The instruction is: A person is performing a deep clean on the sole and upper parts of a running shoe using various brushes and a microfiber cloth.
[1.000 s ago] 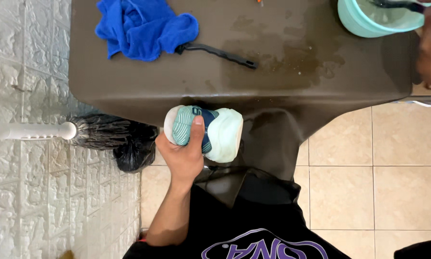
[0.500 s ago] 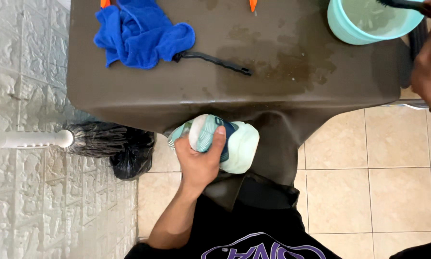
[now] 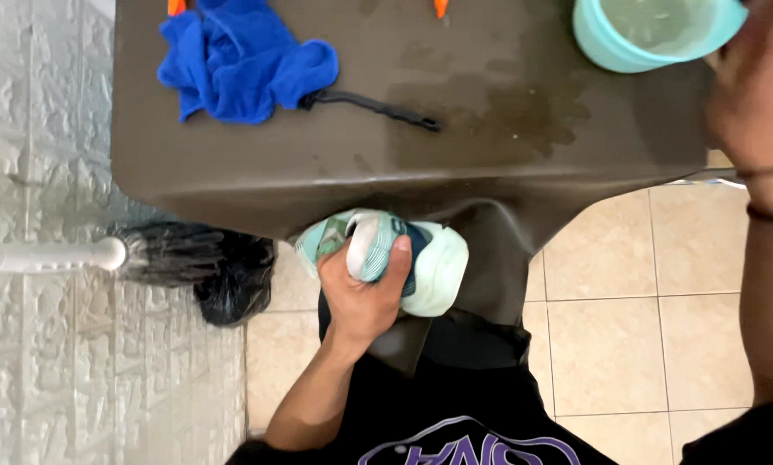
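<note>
**Shoe held low at the tabletop's edge, right hand up by the tub**

While the left hand [image 3: 365, 297] is clamped around a mint, white and teal shoe [image 3: 404, 258], it holds that shoe just below the near edge of the brown tabletop [image 3: 231, 172], over the person's lap. Against the view a second ago the shoe sits a little further right and has turned in the grip, so more of its pale rounded end shows beyond the fingers; the grip itself has not let go.

The right hand [image 3: 752, 95] now fills the upper right corner, far larger in view than before, close against the rim of the turquoise tub [image 3: 602, 47] of water. Whether its fingers are curled on something or spread I cannot tell, since they are cut off by the edge of the view.

On the tabletop the blue cloth [image 3: 240, 65] and the thin black brush [image 3: 374, 108] lie where they did, touching at the cloth's right corner, beside a wet patch [image 3: 524, 116]. A dark broom head [image 3: 188, 258] rests on the floor at the left.

I judge the shoe is being steadied for wet cleaning.
</note>
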